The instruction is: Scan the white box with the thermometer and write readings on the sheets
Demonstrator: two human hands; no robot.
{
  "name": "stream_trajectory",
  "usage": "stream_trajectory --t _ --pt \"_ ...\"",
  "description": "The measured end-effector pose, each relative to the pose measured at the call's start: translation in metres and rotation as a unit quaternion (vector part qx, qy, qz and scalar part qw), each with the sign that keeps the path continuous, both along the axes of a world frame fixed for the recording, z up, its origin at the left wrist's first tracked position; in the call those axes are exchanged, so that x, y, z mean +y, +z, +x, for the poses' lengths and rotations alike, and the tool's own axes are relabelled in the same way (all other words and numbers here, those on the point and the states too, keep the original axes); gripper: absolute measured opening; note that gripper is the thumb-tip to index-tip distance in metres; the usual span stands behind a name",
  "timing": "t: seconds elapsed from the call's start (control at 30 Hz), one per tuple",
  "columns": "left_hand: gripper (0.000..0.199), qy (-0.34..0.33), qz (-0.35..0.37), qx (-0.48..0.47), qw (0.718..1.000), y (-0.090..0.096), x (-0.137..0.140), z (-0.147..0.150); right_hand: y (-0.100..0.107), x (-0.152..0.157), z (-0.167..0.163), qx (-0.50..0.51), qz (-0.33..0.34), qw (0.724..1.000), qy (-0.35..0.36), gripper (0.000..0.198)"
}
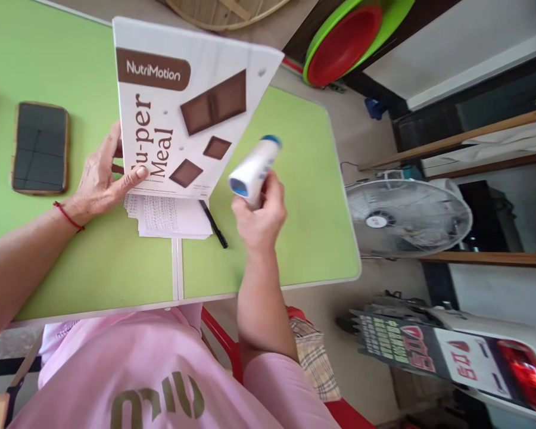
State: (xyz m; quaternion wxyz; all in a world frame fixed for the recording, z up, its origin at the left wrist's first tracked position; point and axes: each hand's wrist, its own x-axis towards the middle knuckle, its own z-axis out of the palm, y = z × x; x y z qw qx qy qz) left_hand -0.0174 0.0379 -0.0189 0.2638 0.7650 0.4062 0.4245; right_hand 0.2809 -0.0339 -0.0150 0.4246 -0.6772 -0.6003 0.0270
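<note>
My left hand (102, 173) grips the lower left edge of a white NutriMotion box (161, 143), thumb on its front and the other fingers mostly hidden behind. Brown chocolate pieces and the words "Su-per Meal" are printed on it. In my right hand (261, 220) is a white and blue infrared thermometer (252, 173), held by its handle just right of the box. Sheets of handwritten paper (174, 217) lie partly under the box. A black pen (214, 225) rests at their right edge.
A phone (41, 148) lies at the left of the green table (312, 196). Beyond the table's right edge are a large fan (411, 217) and a vehicle with a red tail light (524, 372). Green and red basins (343, 44) are at the back; a red chair (223, 333) is near me.
</note>
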Motion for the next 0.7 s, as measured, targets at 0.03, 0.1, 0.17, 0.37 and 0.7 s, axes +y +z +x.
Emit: stream_trajectory --t 0.03,0.1,0.17,0.37,0.7 --pt "0.07 0.002 -0.013 -0.001 1.0 0.001 -0.002 0.0 0.007 -0.008 -0.009 0.071 0.011 0.997 0.023 0.038" --pt "0.076 0.002 -0.036 -0.002 0.999 0.003 -0.003 0.0 0.018 -0.024 -0.031 0.227 -0.01 0.966 0.123 0.03" --pt "0.076 0.002 -0.047 -0.001 0.999 0.003 -0.003 0.0 0.019 -0.038 -0.054 0.356 -0.071 0.912 0.189 0.028" --pt "0.067 -0.023 -0.015 0.002 1.0 0.003 0.001 0.001 -0.003 -0.047 -0.093 0.505 -0.12 0.825 0.224 0.02" --pt "0.069 -0.031 -0.049 -0.016 0.998 0.0 0.004 0.001 -0.01 -0.045 -0.091 0.521 -0.181 0.8 0.235 0.03"
